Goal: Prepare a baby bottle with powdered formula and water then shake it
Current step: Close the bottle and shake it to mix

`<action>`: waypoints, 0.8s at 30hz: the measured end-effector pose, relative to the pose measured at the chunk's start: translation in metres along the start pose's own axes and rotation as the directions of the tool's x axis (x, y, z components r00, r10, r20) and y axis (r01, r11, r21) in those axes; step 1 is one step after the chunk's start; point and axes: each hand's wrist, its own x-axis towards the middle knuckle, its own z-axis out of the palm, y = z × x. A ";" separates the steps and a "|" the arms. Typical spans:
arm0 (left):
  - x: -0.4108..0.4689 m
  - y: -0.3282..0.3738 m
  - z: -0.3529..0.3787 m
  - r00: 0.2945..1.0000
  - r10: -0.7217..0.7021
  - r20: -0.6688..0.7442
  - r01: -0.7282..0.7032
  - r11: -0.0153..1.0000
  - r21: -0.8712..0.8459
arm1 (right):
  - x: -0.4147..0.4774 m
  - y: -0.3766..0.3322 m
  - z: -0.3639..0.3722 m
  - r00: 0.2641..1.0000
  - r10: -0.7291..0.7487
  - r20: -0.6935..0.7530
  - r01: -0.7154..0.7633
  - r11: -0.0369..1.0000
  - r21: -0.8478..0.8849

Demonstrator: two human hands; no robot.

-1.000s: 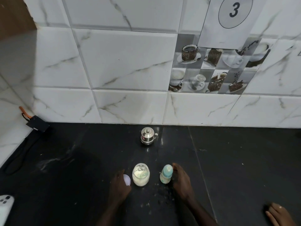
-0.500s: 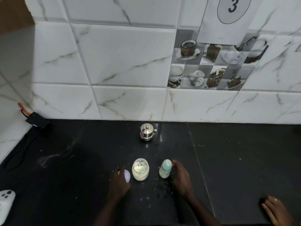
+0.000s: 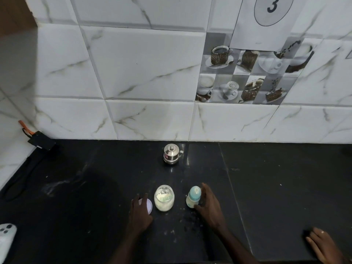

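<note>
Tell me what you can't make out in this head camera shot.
Head view:
- steel pot: contents hidden by its lid.
- jar lid: mostly under the left hand.
- white device: cut off by the left edge.
- Whether the right hand grips the baby bottle: too small.

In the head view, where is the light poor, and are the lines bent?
Head view: dim overall; a broad shadow darkens the counter at left; glare streaks beside the pot; tile joints bow from the wide lens; the left hand and right hand blend into the black surface.
</note>
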 end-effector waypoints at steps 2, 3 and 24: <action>0.000 0.001 0.000 1.000 0.005 -0.004 -0.005 1.000 -0.009 | 0.003 -0.007 0.000 1.000 0.003 0.016 -0.003 1.000 0.013; 0.000 0.002 0.000 1.000 0.006 -0.006 -0.006 1.000 -0.010 | 0.004 -0.010 0.000 1.000 0.005 0.018 -0.005 1.000 0.025; 0.004 -0.003 0.008 1.000 0.008 -0.010 -0.008 1.000 0.026 | 0.032 -0.021 0.009 0.999 0.038 0.013 -0.038 0.999 -0.003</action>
